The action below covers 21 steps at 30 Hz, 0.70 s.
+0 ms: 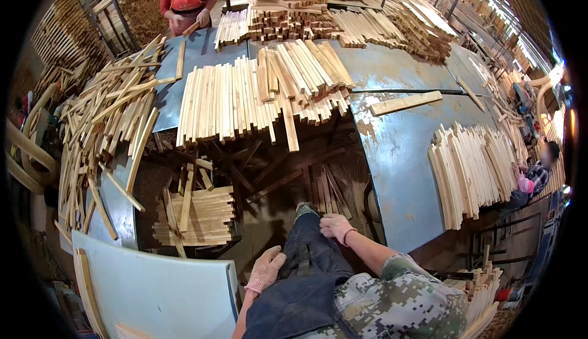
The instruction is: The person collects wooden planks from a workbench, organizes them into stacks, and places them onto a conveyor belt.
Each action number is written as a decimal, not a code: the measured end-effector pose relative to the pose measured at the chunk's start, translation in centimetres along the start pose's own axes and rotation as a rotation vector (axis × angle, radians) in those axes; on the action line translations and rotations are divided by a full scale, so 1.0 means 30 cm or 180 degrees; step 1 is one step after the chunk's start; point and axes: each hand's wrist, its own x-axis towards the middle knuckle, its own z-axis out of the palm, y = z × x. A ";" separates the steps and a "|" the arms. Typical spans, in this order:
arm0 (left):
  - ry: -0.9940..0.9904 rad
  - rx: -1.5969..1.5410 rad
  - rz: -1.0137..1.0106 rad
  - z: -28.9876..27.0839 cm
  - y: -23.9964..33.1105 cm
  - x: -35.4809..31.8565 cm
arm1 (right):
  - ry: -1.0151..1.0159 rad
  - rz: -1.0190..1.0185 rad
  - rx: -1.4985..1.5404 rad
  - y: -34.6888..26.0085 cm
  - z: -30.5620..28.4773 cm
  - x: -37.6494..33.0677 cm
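My left hand (266,270), in a pale work glove with a pink cuff, hangs beside my left thigh. Its fingers are loosely bent and hold nothing. My right hand (336,227), gloved the same way, is by my right leg, fingers loosely bent apart and no object in them. Ahead of both hands, a broad row of light wooden strips (229,101) lies on the blue-grey metal table (401,149), some strips stacked crosswise at its right end. Below the table edge, shorter wooden strips (205,216) are stacked low at left, with loose pieces on top.
Jumbled strips (107,115) cover the left side. Another row of strips (471,167) lies at right, near a seated person (538,176). A single board (405,103) rests on the table. A large wood stack (288,14) stands behind. A person in a red apron (185,0) works across.
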 end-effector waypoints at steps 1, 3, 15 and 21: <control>-0.0037 0.0040 0.0042 -0.007 0.034 0.045 | -0.0644 0.0200 0.0993 0.005 -0.101 0.022; 0.0005 0.0005 0.0043 -0.017 0.099 0.152 | -0.0714 0.0419 0.1704 -0.037 -0.171 0.084; 0.0042 0.0431 -0.0087 0.082 0.577 1.070 | 0.0696 0.0422 -0.1085 -0.868 -0.059 0.568; 0.1046 0.0866 -0.0138 0.056 0.772 1.439 | 0.0411 0.0873 -0.1103 -1.097 -0.110 0.733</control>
